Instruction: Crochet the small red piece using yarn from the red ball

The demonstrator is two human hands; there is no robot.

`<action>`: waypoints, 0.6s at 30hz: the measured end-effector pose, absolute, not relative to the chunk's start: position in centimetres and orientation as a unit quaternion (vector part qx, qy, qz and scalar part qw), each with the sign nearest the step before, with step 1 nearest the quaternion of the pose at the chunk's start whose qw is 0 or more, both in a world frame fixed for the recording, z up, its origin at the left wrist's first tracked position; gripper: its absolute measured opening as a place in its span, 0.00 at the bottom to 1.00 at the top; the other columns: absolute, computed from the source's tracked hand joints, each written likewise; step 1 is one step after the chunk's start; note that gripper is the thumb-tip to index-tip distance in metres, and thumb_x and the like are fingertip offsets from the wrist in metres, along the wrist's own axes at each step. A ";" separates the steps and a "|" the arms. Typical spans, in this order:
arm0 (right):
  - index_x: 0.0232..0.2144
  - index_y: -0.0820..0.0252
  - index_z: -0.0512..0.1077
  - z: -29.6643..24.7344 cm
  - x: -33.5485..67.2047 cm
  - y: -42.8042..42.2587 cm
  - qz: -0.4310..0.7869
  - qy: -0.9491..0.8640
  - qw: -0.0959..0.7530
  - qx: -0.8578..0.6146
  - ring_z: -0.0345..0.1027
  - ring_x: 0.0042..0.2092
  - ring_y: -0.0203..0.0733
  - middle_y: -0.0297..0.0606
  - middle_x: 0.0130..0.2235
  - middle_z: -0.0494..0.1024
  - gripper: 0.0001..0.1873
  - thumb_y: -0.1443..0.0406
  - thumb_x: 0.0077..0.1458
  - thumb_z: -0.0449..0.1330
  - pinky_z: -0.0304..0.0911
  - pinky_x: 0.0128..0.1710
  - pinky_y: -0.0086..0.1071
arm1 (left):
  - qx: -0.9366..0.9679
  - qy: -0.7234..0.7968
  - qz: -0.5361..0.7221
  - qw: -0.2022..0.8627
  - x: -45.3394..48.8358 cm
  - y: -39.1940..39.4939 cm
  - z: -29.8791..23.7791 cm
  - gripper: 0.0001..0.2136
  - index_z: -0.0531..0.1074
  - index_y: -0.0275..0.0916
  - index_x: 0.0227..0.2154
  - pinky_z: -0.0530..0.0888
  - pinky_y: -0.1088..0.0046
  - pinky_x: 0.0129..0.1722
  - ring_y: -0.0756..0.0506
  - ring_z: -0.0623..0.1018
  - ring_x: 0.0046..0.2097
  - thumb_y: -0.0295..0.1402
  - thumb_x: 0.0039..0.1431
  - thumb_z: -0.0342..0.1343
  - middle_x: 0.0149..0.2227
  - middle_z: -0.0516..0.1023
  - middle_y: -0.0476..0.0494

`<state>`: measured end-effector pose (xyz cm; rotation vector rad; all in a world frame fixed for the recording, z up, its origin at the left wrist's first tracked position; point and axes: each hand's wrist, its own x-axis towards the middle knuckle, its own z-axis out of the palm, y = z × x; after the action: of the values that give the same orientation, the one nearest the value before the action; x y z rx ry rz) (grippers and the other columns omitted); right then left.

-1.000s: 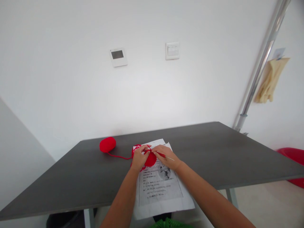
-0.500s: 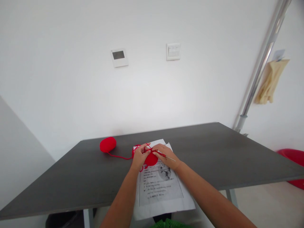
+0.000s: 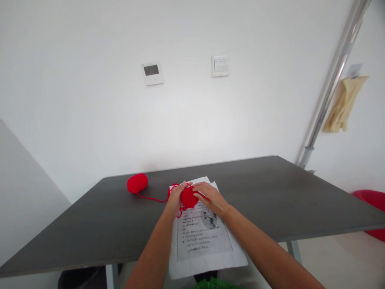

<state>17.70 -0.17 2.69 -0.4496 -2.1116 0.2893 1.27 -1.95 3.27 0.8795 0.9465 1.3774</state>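
A round red crochet piece (image 3: 189, 198) sits between my two hands, above printed paper sheets (image 3: 198, 257). My left hand (image 3: 175, 196) is closed on its left edge, with red yarn running around the fingers. In my right hand (image 3: 211, 196) is a crochet hook (image 3: 217, 205), pinched between thumb and fingers, its pale shaft pointing down to the right. The hook's tip is hidden at the top of the piece. A strand of yarn (image 3: 153, 199) leads left to a red yarn ball (image 3: 137, 183) on the table.
The dark grey table (image 3: 255, 180) stands against a white wall carrying a thermostat panel (image 3: 152, 74) and a light switch (image 3: 220, 66). To the right are a metal pole (image 3: 327, 88), hanging cream gloves (image 3: 344, 104) and a red tub (image 3: 371, 198). Something black (image 3: 81, 277) shows beneath the table's left side.
My left fingers have shifted on the crochet piece, which now shows more of its round face between my hands. The right hand keeps the hook with little movement.
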 end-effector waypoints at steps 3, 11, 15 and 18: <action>0.42 0.56 0.68 2.7 17.6 -0.2 0.095 -0.859 0.460 -0.205 0.66 0.47 0.44 0.44 0.44 0.73 0.10 0.64 0.61 0.49 0.64 0.47 0.40 | 0.372 0.402 0.590 0.593 1.4 -1.9 3.3 0.23 0.76 0.31 0.34 0.71 0.72 0.30 0.45 0.77 0.31 0.48 0.44 0.60 0.29 0.79 0.39; 0.41 0.58 0.68 2.7 17.5 -0.1 0.059 -0.860 0.442 -0.248 0.66 0.45 0.46 0.45 0.42 0.74 0.09 0.66 0.60 0.50 0.63 0.46 0.41 | 0.403 0.406 0.594 0.565 1.3 -1.4 2.5 0.23 0.76 0.31 0.36 0.71 0.72 0.30 0.46 0.76 0.29 0.48 0.46 0.59 0.28 0.79 0.41; 0.39 0.57 0.68 2.6 17.5 0.0 0.064 -0.864 0.434 -0.248 0.66 0.44 0.45 0.44 0.41 0.74 0.08 0.65 0.60 0.49 0.63 0.45 0.40 | 0.450 0.435 0.578 0.524 1.0 -1.2 2.1 0.26 0.75 0.32 0.40 0.70 0.73 0.29 0.47 0.76 0.29 0.50 0.47 0.57 0.29 0.79 0.41; 0.39 0.57 0.68 2.5 17.5 0.0 0.072 -0.864 0.431 -0.249 0.66 0.44 0.44 0.43 0.41 0.74 0.08 0.65 0.60 0.49 0.63 0.45 0.39 | 0.468 0.462 0.564 0.499 0.8 -1.1 2.0 0.27 0.75 0.33 0.42 0.70 0.73 0.30 0.47 0.76 0.28 0.51 0.48 0.56 0.28 0.79 0.43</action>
<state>17.51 -0.05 2.54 -0.6218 -2.1545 0.1807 0.79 -1.09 1.98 1.1331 1.1183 1.3658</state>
